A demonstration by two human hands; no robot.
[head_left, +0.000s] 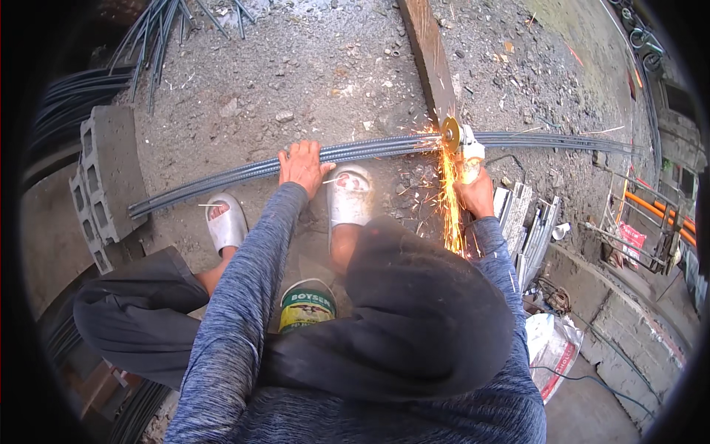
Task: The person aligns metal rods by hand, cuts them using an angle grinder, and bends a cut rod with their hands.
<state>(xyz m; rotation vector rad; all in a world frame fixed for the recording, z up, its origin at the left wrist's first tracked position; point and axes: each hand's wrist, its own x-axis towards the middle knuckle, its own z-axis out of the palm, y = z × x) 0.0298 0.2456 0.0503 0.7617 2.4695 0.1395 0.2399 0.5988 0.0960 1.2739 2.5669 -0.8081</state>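
A bundle of ribbed steel rebars (377, 147) runs across the view, from concrete blocks on the left to the far right. My left hand (302, 164) is closed over the bars, holding them beside my right foot. In my right hand (478, 194) is an angle grinder (470, 157), its body partly hidden by my fingers. The grinder's cutting disc (450, 134) stands upright against the bars. Orange sparks (449, 200) pour from the contact down toward my right forearm and knee.
A wooden beam (431, 55) lies on the gravelly ground beyond the disc. Hollow concrete blocks (115, 174) stand at left, with loose rods (159, 37) behind. A paint can (308, 302) sits between my legs. Metal channels (529, 222) and a sack (551, 348) are at right.
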